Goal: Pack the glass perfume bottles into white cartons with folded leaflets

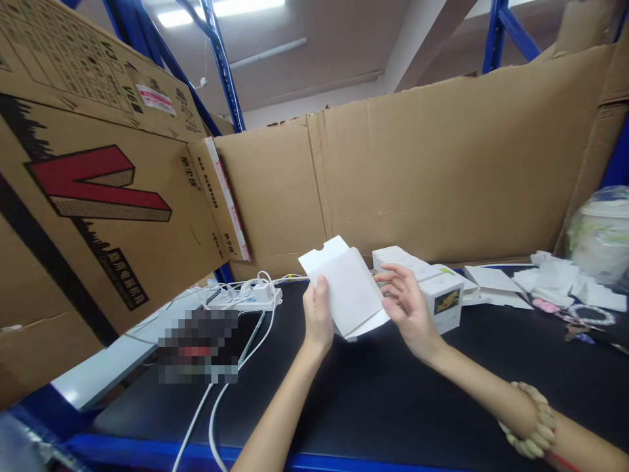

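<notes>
A white folding carton (354, 292), its flaps sticking out at the upper left and lower right, is held up above the black tabletop. My left hand (318, 314) grips it from the left, thumb across the near face. At the carton's right edge is my right hand (405, 305), fingers spread and slightly curled; its thumb is close to the lower right flap, and I cannot tell whether it touches. Behind my right hand stands a row of white boxes (400, 261). The nearest white box (445, 298) bears a dark picture on its front.
Flattened white cartons (494, 286), crumpled white paper (572, 282) and a beaded ring with keys (592, 314) lie at the right. A power strip (246, 298) and white cables (211, 419) are at the left. Cardboard panels (442, 164) wall the back; a large carton (113, 196) overhangs the left.
</notes>
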Motion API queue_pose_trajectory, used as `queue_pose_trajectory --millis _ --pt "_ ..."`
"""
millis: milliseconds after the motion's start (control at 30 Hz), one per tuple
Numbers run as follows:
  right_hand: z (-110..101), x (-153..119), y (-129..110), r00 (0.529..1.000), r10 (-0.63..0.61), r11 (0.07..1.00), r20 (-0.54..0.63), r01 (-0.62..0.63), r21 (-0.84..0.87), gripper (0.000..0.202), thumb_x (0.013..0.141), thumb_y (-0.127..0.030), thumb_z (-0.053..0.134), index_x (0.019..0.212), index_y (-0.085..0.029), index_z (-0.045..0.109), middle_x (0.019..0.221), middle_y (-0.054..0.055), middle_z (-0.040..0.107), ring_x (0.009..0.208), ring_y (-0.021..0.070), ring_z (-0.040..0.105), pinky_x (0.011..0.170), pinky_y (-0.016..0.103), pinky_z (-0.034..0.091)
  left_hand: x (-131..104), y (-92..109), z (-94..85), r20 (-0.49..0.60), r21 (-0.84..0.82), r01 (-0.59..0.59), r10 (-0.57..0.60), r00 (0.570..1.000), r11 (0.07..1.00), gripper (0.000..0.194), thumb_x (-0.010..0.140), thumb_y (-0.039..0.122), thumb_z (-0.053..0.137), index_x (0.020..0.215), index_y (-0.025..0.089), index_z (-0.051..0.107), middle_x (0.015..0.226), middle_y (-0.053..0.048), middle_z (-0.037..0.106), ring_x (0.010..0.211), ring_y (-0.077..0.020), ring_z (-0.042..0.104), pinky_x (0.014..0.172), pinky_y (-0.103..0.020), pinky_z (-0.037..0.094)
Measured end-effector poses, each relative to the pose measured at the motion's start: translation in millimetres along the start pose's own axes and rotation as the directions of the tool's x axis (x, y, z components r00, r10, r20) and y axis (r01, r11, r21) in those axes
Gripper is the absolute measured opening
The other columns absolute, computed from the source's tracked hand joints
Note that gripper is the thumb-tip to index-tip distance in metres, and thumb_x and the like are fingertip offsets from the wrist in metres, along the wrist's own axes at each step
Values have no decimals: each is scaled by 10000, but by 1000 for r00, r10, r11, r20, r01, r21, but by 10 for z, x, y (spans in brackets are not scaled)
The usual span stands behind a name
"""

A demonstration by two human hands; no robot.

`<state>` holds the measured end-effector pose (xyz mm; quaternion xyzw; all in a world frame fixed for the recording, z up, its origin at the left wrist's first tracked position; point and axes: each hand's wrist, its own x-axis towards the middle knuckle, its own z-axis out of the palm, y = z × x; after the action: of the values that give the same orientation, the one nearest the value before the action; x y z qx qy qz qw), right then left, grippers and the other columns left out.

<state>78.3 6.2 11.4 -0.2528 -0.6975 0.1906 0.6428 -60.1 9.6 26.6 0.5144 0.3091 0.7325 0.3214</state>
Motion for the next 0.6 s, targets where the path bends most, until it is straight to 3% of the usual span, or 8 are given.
queue_pose_trajectory --millis 100,233,300,433,533,600 --pt "-21 36 -62 954 226 948 197 -261 180 606 733 -614 503 1196 -230 422 1051 88 617 926 227 612 805 387 496 20 -11 -13 147 16 124 -125 981 992 607 705 697 448 794 125 631 703 -68 664 624 -198 598 568 -291 469" --pt "-23 38 -157 880 337 898 334 -407 166 716 725 -704 423 1265 -234 437 1187 93 591 1120 277 529 933 431 433 -12 -60 -15 217 243 134 -188 958 961 711 746 740 291 678 118 629 679 -97 659 645 -219 590 590 -316 468" --pt "-9 32 -167 878 340 908 337 -400 125 716 753 -709 364 1286 -237 436 1196 87 593 1137 280 517 949 440 422 -34 -99 5 221 297 101 -171 960 950 735 764 736 232 741 123 638 758 -111 675 733 -238 605 665 -337 484" --pt "20 25 -91 898 283 953 336 -303 5 663 799 -656 351 1291 -222 449 1186 92 598 1093 269 545 960 439 415 -60 -186 54 247 299 3 -81 966 954 606 829 637 280 1074 167 574 1057 -101 645 964 -223 588 860 -343 453" --pt "18 18 2 906 257 966 338 -243 -84 592 830 -564 396 1316 -227 419 1132 95 613 991 252 591 890 447 465 -55 -211 58 195 325 17 -84 977 946 510 838 547 402 1234 231 459 1093 -72 622 833 -176 613 784 -321 480" --pt "8 7 50 934 205 972 293 -157 -177 592 814 -505 467 1344 -254 380 1102 86 600 964 245 592 855 455 483 -42 -187 50 189 281 47 -103 977 959 499 818 535 451 1228 252 470 1065 -62 628 730 -155 614 697 -300 494"
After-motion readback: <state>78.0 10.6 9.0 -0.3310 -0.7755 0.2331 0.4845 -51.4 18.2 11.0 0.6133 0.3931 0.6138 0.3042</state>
